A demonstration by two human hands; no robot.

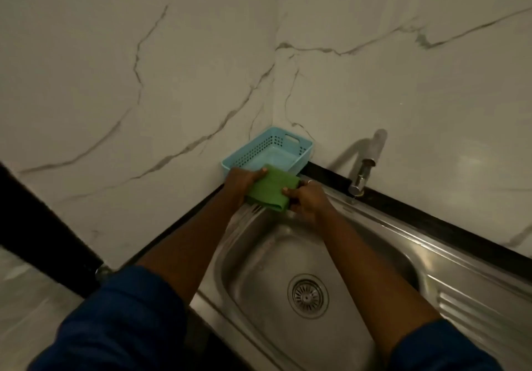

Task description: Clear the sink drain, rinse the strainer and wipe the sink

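Green cloth (272, 190), folded, is held over the far left corner of the steel sink (374, 244), just at the near rim of a pale blue basket (247, 153) that sits in the tabletop's corner where the two marble walls meet. The left hand (241, 182) grips the cloth's left edge with its fingers curled round it, and the right hand (308, 200) pinches the right edge. The strainer (307, 295) sits in the drain at the middle of the basin floor. A chrome tap (363, 173) stands at the sink's far edge, to the right of both hands.
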